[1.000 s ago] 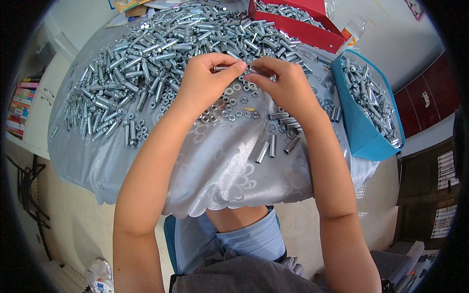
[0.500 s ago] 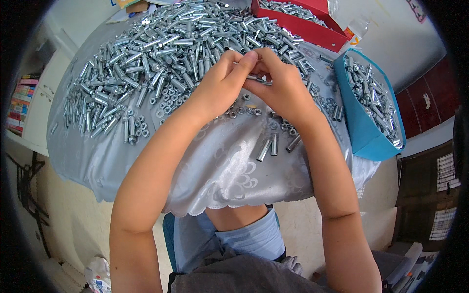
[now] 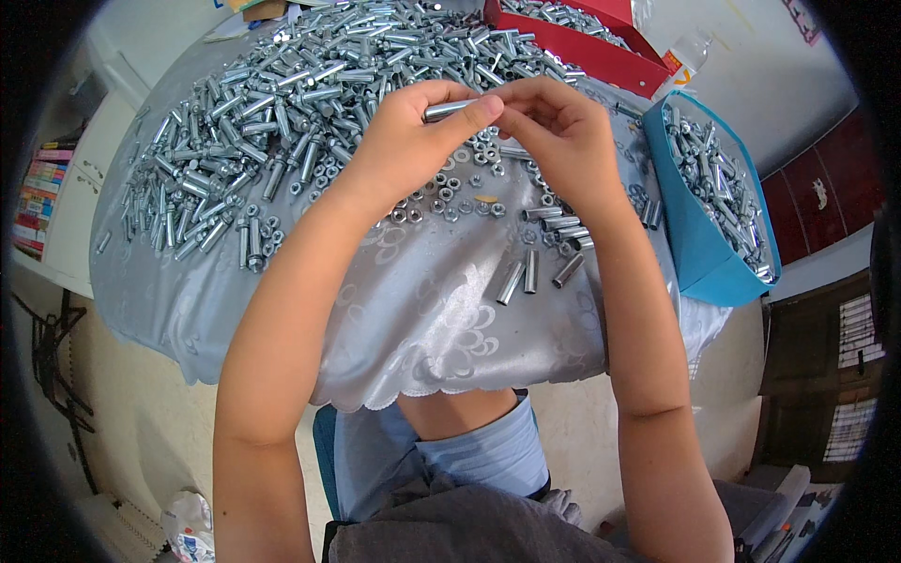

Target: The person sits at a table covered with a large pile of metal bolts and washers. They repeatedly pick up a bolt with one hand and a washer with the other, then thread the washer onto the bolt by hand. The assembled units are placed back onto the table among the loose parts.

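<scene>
My left hand is closed around a shiny metal sleeve anchor, which lies sideways between thumb and fingers. Its right end is hidden by my fingertips. My right hand meets it there, thumb and fingers pinched together; what they grip is hidden. Below both hands, loose hex nuts and washers are scattered on the silver-grey tablecloth. Several short metal tubes lie beside my right forearm. Beyond my hands spreads a large heap of metal anchors.
To the right stands a blue fabric box filled with metal anchors. A red box at the far right of the table holds more. A clear plastic bottle is behind it. The cloth's scalloped edge hangs above my lap.
My hands have moved slightly apart, the right one to the right. The anchor in my left hand now shows more plainly, and more nuts have come into sight beneath.
</scene>
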A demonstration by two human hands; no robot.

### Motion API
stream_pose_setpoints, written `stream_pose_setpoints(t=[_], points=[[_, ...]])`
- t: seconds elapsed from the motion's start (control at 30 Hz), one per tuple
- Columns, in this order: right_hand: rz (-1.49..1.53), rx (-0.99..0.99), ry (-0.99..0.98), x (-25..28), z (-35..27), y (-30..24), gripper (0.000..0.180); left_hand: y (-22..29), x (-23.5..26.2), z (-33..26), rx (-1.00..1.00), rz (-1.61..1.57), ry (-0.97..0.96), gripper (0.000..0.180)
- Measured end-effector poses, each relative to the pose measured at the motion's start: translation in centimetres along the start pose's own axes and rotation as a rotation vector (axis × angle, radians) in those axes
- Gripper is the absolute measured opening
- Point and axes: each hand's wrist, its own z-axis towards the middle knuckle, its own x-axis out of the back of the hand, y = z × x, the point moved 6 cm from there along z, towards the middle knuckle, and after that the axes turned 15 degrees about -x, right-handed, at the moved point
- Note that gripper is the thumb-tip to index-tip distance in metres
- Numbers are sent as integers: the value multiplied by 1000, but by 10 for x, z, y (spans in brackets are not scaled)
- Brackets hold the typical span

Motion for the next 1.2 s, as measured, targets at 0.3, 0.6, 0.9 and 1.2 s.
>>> stream_pose_setpoints(t=[0.3, 0.6, 0.9, 1.2], points=[[-276, 58, 83, 3, -2, -5, 17, -2, 8, -4, 208, -206, 160, 26], [-762, 66, -106, 3, -2, 25, 18, -7, 31, -2, 185, -320, 361, 21], [-764, 40, -136, -1, -1, 25, 15, -7, 30, -3, 207, -271, 365, 21], [-766, 38, -81, 0, 0, 30, 18, -10, 30, -3, 219, -241, 354, 21]])
